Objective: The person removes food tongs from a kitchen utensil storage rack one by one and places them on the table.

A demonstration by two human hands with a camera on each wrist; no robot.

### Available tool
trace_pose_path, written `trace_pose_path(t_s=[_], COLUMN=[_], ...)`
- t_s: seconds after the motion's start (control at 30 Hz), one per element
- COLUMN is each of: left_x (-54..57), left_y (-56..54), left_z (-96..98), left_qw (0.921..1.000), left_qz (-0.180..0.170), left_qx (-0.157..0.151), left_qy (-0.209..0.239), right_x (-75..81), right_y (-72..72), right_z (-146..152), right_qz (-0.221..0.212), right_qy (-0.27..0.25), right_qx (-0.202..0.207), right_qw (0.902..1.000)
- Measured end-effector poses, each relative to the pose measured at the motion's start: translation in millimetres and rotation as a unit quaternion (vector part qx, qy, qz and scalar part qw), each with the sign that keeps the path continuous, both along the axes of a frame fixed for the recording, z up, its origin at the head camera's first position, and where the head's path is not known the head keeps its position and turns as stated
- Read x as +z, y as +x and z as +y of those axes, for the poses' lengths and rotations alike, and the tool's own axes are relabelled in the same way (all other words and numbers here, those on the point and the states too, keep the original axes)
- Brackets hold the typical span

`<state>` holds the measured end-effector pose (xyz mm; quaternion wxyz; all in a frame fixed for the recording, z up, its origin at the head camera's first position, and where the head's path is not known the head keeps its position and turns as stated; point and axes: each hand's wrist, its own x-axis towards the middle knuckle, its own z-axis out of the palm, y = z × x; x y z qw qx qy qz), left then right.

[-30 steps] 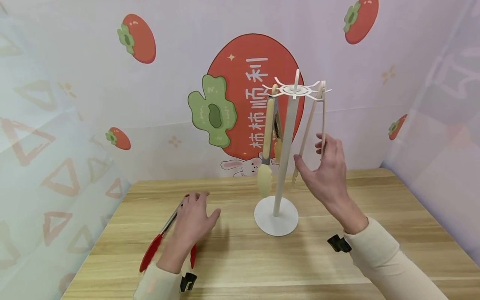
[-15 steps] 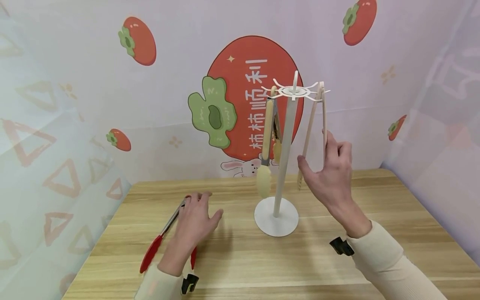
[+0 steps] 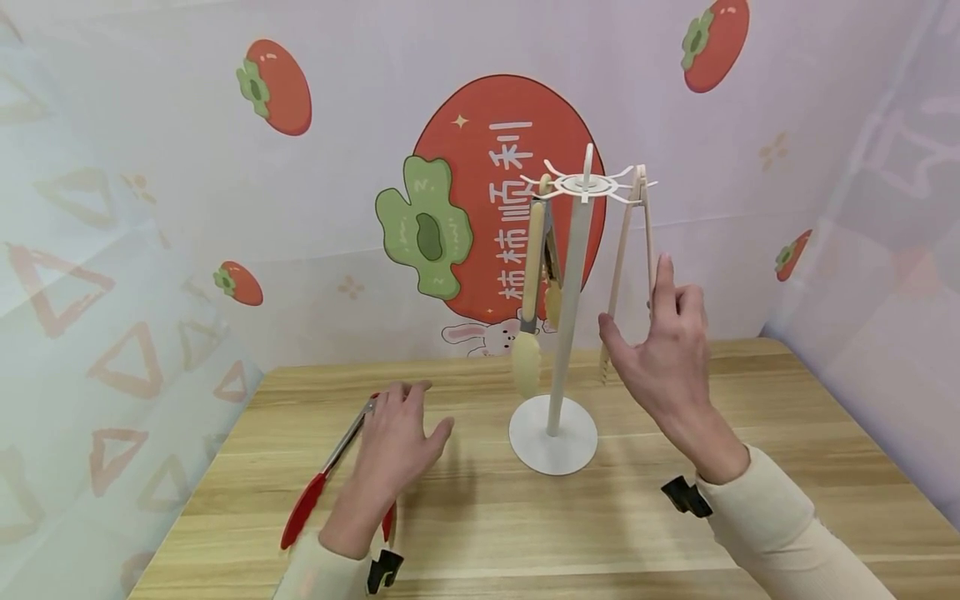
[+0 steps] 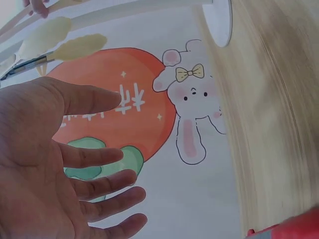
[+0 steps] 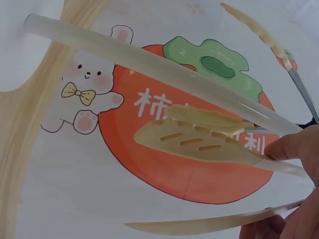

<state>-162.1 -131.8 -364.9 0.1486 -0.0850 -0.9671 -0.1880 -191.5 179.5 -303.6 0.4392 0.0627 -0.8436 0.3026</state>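
Pale tongs [image 3: 621,258]: On the right side of a white rack [image 3: 568,308], we saw them hung by the top from a hook, two slim arms splayed downward.
Tongs' handling: We judged them light and fairly stiff, springy at the bend rather than fragile, with smooth sides that could slip a little — a gentle squeeze should do.
Place to hold: We favoured both arms together around mid-length, above the slotted head [image 5: 189,150] seen from the right wrist, leaving the top end to the hook.
Right hand [image 3: 671,358]: Thumb and index finger stood well apart, bracketing the arms, the index nearly straight. The thumb appeared to meet one arm; we could not tell whether the fingers pressed on the other or merely lay around it.
Left hand [image 3: 397,437]: We found its fingers spread and relaxed, pinching nothing, over the upper end of red-tipped tongs [image 3: 303,510] that lay splayed on the tabletop [image 3: 487,517].
Cream-headed tongs [image 3: 527,362]: Across the post, these hung on the rack's left — untouched by either hand.
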Motion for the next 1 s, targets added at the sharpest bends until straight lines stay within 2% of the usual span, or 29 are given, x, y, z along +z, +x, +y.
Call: trace_pose_path(t_s=[0.2, 0.57, 1.0], left_x=[1.2, 4.2, 9.6], left_y=[0.0, 1.5, 3.8], left_z=[2.3, 4.3, 8.2], left_qw=[0.9999, 0.9998, 0.9993], left_qz=[0.010, 0.017, 0.034], left_qx=[-0.004, -0.008, -0.013], left_qy=[0.001, 0.004, 0.004], right_x=[3.1, 9.3, 14.2], right_y=[4.2, 7.5, 11.9], right_z=[-3.6, -5.4, 1.6], right_qz=[-0.012, 0.019, 0.022], right_qy=[0.010, 0.014, 0.001], right_qx=[-0.011, -0.021, -0.025], right_qw=[0.9998, 0.9995, 0.9994])
